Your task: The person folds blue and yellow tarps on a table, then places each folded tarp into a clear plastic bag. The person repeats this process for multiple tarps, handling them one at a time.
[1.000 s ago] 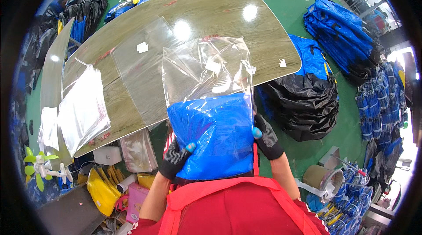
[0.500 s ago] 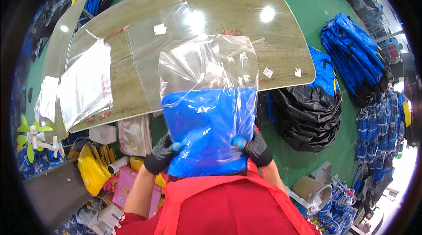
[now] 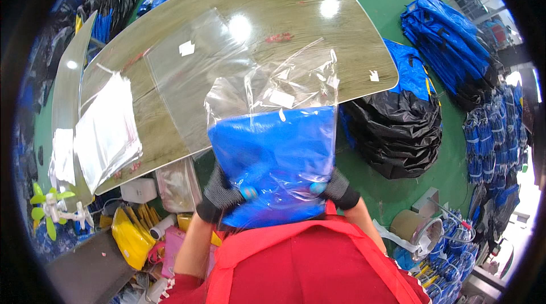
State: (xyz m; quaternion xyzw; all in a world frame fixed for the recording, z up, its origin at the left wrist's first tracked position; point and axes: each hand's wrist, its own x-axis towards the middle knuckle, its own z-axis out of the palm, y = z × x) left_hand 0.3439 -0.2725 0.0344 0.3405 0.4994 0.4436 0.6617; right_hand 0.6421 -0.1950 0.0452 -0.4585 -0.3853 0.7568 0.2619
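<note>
A folded blue sheet of smooth material sits inside a clear plastic bag, held upright against my front. The bag's slack upper part reaches over the table edge, crumpled above the blue fold. My left hand, in a dark grey knit glove with a blue thumb tip, grips the lower left side of the bag. On the lower right side, my right hand grips it in a matching glove. Both thumbs press on the front; the other fingers are hidden behind the bag.
A wood-patterned table holds a flat clear bag, a stack of clear bags and white labels. At right lie a black-and-blue bundle and blue folded goods. Near right is a tape roll; a green-bladed fan stands left.
The bag is tilted a little more, and its clear top has crumpled lower. My left hand has shifted inward and right. The whole view has turned slightly.
</note>
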